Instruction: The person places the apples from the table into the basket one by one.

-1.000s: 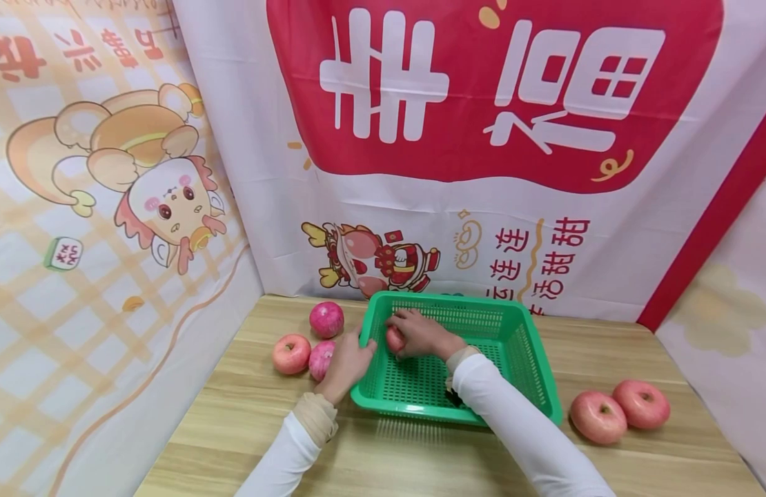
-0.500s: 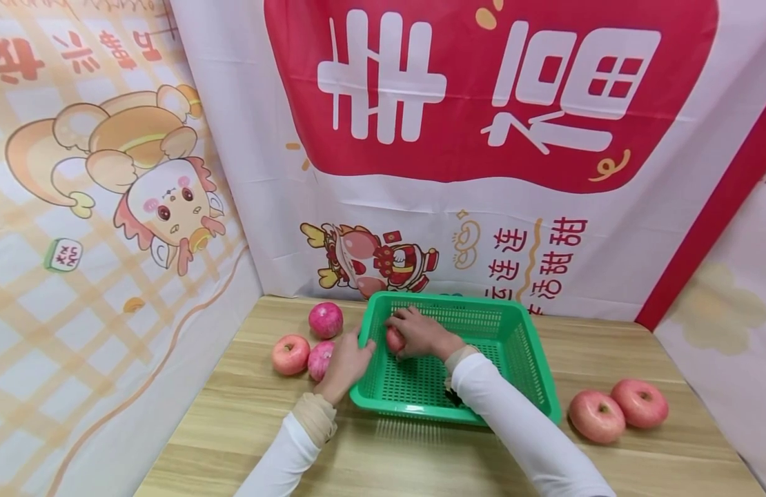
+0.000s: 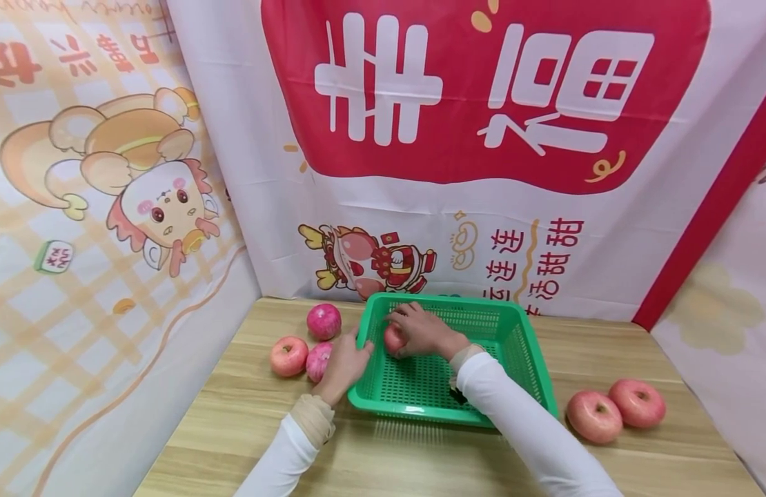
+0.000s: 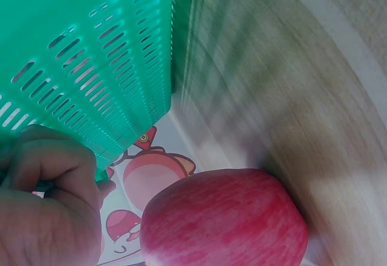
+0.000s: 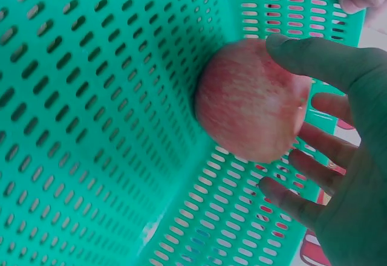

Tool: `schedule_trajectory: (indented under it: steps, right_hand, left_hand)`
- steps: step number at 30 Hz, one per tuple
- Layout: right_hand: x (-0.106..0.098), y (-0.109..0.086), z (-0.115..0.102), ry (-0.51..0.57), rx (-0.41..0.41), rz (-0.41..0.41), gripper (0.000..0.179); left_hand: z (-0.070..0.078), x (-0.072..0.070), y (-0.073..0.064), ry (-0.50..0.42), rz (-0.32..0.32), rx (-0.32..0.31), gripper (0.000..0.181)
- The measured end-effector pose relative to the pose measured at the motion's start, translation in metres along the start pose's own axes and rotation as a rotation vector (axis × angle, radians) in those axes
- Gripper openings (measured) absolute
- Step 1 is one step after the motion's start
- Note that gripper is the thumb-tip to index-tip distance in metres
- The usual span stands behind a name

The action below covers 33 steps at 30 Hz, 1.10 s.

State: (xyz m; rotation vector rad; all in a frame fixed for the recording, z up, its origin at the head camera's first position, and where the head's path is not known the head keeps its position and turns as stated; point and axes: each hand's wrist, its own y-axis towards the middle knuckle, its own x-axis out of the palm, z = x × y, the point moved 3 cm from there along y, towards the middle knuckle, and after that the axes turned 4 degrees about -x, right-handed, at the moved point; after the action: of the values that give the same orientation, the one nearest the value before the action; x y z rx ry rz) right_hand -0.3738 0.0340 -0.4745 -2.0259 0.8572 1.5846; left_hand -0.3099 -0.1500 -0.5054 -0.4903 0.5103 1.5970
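Observation:
My right hand (image 3: 423, 331) reaches into the left part of a green plastic basket (image 3: 414, 412) and holds a red apple (image 3: 393, 339) low inside it. In the right wrist view, the thumb lies over the apple (image 5: 251, 100) and the other fingers are spread along its side. My left hand (image 3: 348, 360) grips the basket's left rim, its fingers curled over the edge (image 4: 51, 169). Right beside that hand is a deep pink, streaked apple (image 3: 317, 362), partly hidden by it; a similar one (image 3: 323, 322) sits behind, and a paler apple (image 3: 288, 356) lies further left.
Two large pale-red apples (image 3: 594, 416) (image 3: 637, 403) sit together to the right of the basket. The wooden table (image 3: 234, 428) meets a printed cloth backdrop (image 3: 457, 193) behind and a checked cloth (image 3: 97, 290) at the left.
The head view has shifted slightly. Both hands stay where they were, the left on the rim and the right on the apple; the right forearm has moved only a little.

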Motion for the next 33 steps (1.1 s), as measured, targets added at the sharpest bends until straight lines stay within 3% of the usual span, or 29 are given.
schedule_trajectory:
  steps: [7, 15, 26, 33]
  right_hand:
    - [-0.016, -0.009, 0.001, -0.013, -0.024, 0.026, 0.072]
    - [-0.029, -0.021, 0.001, -0.075, -0.037, 0.061, 0.053]
    - [-0.05, -0.044, -0.003, -0.136, -0.047, 0.073, 0.064]
    - [-0.06, -0.057, -0.003, -0.187, -0.035, 0.068, 0.069]
  left_hand:
    - [0.001, 0.0, 0.001, 0.015, 0.028, 0.013, 0.046]
    - [0.002, -0.001, 0.0, -0.004, 0.033, 0.014, 0.043]
    - [-0.001, 0.0, 0.002, 0.002, 0.016, -0.013, 0.046]
    - [0.0, 0.0, 0.002, 0.002, 0.022, 0.003, 0.044]
